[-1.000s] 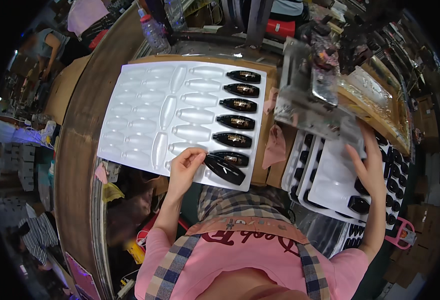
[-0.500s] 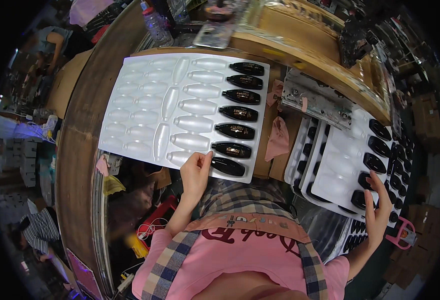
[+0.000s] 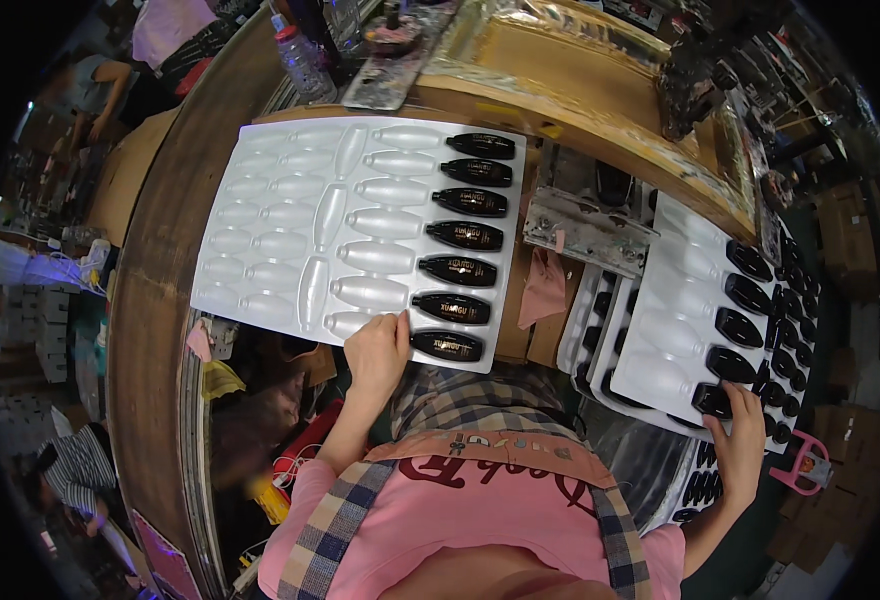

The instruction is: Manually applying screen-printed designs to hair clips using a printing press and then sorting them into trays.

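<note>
My left hand [image 3: 376, 358] rests with curled, closed fingers at the bottom row of a white moulded tray [image 3: 222, 290], beside the neck of a black bottle [image 3: 447, 346] with gold print; what the fingertips hold is hidden. The tray's right column carries several such bottles, lying flat, while the other hollows show no bottles. My right hand [image 3: 736, 450] has its fingers closed on a black bottle [image 3: 710, 400] at the lower edge of a second white tray [image 3: 665, 340], which lies on stacked trays of black bottles.
A wooden screen frame [image 3: 560, 100] and metal printing fixture [image 3: 585, 215] stand beyond. Also present: pink cloth [image 3: 540, 290], plastic bottle [image 3: 305, 62], wooden board [image 3: 150, 320], pink stool [image 3: 805, 460], cardboard boxes [image 3: 840, 490]. Two other people [image 3: 100, 85] [image 3: 75, 480] are at the left.
The fixture and frame swung over from the right and now stay back. My left hand let the lowest bottle settle flat in its hollow. My right hand moved down onto the right tray's lowest bottle.
</note>
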`<state>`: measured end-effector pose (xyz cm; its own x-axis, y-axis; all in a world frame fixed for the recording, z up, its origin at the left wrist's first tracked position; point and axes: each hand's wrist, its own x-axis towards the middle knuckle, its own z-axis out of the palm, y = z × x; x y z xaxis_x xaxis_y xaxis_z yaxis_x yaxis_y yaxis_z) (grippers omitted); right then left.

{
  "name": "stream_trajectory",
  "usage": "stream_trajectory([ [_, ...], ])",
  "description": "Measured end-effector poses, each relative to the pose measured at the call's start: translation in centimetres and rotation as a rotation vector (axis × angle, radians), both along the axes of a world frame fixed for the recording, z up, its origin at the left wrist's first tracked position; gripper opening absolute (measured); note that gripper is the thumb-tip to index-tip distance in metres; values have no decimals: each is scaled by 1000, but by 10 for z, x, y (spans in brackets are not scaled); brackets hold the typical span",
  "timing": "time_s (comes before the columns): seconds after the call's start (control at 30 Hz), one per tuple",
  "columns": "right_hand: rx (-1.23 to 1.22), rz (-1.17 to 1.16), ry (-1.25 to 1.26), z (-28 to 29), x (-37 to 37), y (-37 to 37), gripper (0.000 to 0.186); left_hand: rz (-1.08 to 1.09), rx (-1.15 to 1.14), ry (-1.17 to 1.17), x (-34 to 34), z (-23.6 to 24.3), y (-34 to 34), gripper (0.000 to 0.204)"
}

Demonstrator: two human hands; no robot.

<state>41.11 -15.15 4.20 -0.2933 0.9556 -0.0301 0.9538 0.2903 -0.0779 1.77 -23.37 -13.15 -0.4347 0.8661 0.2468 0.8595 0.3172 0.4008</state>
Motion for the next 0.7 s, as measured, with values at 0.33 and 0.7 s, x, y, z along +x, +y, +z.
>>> stream_trajectory([
  [0.33,116,-142,475,7,-8,52,45,-549,601,-363,4,104,166,15],
  [0.7,-204,-25,402,-1,-76,138,45,-842,433,-624,6,109,288,23],
])
